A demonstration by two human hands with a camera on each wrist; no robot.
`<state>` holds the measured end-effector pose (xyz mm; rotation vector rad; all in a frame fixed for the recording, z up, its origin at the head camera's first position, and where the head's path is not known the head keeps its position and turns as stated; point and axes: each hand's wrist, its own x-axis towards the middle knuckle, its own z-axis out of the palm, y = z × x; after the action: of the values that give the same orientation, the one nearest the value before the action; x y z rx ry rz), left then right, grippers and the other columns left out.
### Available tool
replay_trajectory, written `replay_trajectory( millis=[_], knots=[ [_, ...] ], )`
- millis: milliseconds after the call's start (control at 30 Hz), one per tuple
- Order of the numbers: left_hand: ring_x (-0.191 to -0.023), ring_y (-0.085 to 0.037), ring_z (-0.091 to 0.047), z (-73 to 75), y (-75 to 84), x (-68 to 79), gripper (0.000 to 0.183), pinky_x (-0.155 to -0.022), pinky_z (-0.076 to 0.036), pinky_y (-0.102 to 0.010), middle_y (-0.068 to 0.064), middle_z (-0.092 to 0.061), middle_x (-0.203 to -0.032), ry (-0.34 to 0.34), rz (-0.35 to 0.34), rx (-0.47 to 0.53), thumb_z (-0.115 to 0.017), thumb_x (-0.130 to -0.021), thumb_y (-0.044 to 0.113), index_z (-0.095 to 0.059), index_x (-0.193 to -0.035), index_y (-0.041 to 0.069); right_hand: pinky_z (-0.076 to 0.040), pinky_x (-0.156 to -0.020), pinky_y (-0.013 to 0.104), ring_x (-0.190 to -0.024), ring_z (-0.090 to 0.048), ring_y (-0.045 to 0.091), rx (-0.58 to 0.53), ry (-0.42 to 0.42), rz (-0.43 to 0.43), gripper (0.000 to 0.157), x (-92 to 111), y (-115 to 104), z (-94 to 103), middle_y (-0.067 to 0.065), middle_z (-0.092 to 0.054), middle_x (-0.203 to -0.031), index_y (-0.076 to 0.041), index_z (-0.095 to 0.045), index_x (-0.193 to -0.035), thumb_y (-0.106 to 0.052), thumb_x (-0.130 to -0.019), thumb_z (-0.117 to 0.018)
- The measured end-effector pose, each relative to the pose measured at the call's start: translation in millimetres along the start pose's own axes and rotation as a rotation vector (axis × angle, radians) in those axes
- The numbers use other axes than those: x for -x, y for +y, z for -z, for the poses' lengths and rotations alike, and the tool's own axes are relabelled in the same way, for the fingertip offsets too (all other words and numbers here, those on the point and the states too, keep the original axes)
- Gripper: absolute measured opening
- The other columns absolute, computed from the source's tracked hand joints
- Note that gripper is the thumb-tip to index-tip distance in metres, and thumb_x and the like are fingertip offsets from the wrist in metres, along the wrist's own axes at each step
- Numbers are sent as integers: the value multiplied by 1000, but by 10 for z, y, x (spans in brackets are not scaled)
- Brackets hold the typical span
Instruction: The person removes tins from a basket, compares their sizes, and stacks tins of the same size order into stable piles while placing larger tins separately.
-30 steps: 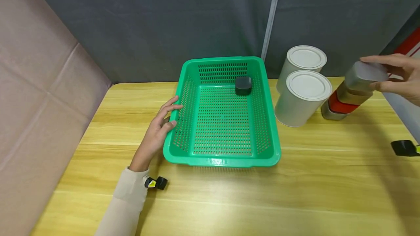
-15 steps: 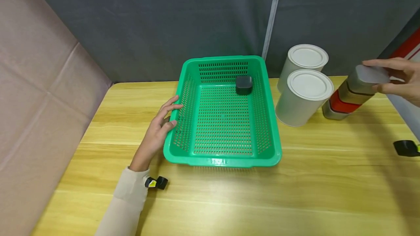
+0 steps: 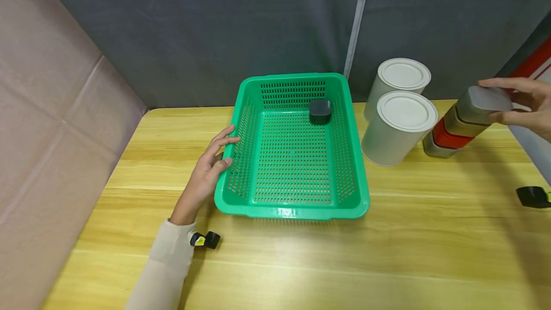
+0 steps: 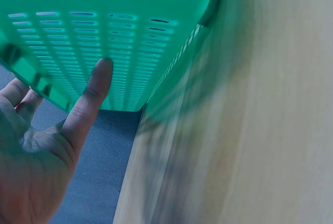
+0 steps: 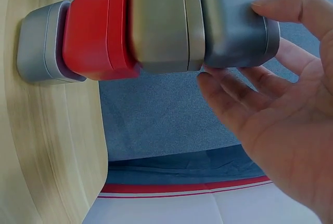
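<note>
Along the left rim of a green plastic basket, my left hand rests with fingers fairly straight. In the left wrist view its thumb lies against the slotted outer wall. At the far right, my right hand pinches a dark grey lidded tin between thumb and fingers. That tin tops a leaning stack: a bronze tin under it, then a red tin, and a light grey tin on the table. Inside the basket, toward the back right, sits a small black tin.
Two white cylindrical cans with lids stand between the basket and the stack, one behind the other. A grey curtain hangs behind the wooden table. To the left is a padded beige panel.
The dark grey tin and right hand have moved slightly down and right onto the stack, and have barely moved in the last half second. My left hand keeps its place at the basket.
</note>
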<state>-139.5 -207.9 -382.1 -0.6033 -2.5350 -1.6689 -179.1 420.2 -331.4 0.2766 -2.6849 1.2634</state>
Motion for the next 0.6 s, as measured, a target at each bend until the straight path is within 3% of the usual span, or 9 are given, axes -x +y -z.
replay_trajectory(
  millis=[33, 133, 233, 267, 433, 533, 600],
  knots=[
    [-162, -24, -19, 1, 0, 1, 50, -120, -21, -76, 3, -28, -172, 0, 0, 1, -44, -100, 1, -53, -149, 7, -35, -82, -1, -106, -45, -12, -11, 1, 2, 79, 5, 6, 5, -33, -45, -128, -30, -52, -154, 17, -91, -57],
    [-162, -24, -19, 1, 2, 1, 50, -120, -21, -76, 3, -28, -172, -1, 1, 0, -44, -100, 2, -52, -149, 7, -31, -110, 8, -114, -39, -12, 11, 4, -39, 81, 30, 1, 21, -36, -41, -133, -37, -45, -157, 13, -94, -57],
    [-162, -23, -18, 0, 4, 0, 50, -120, -20, -76, 3, -28, -172, -3, 2, -1, -44, -100, 2, -52, -149, 7, -17, -126, 16, -130, -36, -14, 56, 21, -84, 79, 53, -20, 60, -35, -39, -146, -40, -36, -161, 4, -99, -59],
    [-162, -23, -18, 0, 5, 0, 50, -120, -20, -76, 3, -28, -172, -4, 3, -1, -44, -100, 2, -52, -149, 8, -12, -128, 18, -136, -33, -16, 81, 25, -105, 78, 52, -28, 75, -35, -37, -151, -42, -33, -161, 0, -101, -59],
    [-162, -23, -17, 1, 10, 1, 50, -120, -19, -76, 3, -28, -172, -4, 5, -4, -44, -100, 2, -53, -149, 7, -11, -120, 5, -156, -17, -10, 132, 64, -135, 79, -11, -153, 108, -24, -25, -170, -42, -26, -164, -9, -102, -62],
    [-162, -22, -17, 3, 14, 1, 50, -120, -19, -76, 3, -28, -172, -2, 7, -5, -44, -100, 1, -53, -149, 7, -10, -123, 9, -157, -19, -8, 134, 93, -99, 77, -25, -417, 60, -21, -27, -170, -39, -29, -164, -6, -102, -61],
    [-162, -22, -17, 3, 17, -1, 50, -120, -20, -76, 3, -29, -172, -2, 5, -5, -44, -100, 1, -53, -149, 7, -13, -121, 6, -155, -25, -7, 88, 122, -48, 75, -19, -670, -5, -22, -37, -165, -35, -35, -162, 1, -101, -60]
  ],
)
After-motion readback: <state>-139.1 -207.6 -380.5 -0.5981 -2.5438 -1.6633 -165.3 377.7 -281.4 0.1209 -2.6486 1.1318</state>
